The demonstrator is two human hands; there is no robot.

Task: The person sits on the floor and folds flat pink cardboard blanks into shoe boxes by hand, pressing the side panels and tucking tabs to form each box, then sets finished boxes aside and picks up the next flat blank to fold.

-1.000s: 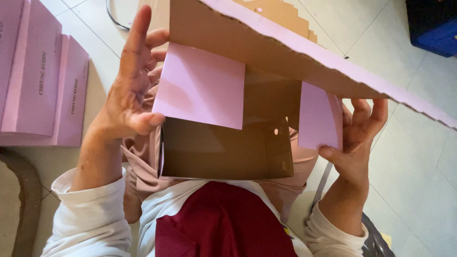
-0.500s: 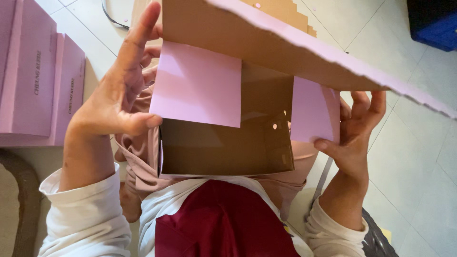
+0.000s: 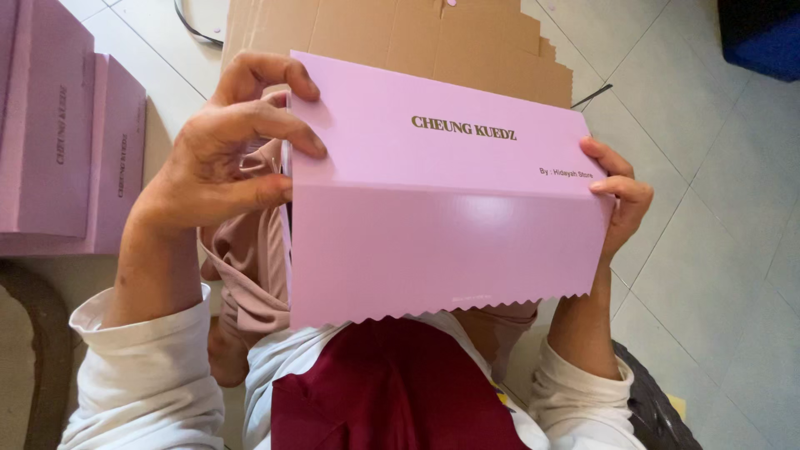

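Both hands, left hand (image 3: pixel 221 158) and right hand (image 3: pixel 615 196), fingers clamped on the pink box (image 3: pixel 442 212), should press its lid down evenly along both edges.

The left hand (image 3: pixel 221 158) is raised, its fingers curled and the thumb pressed inward. The right hand (image 3: pixel 615 196) is held opposite, fingers hooked inward, forearm upright.
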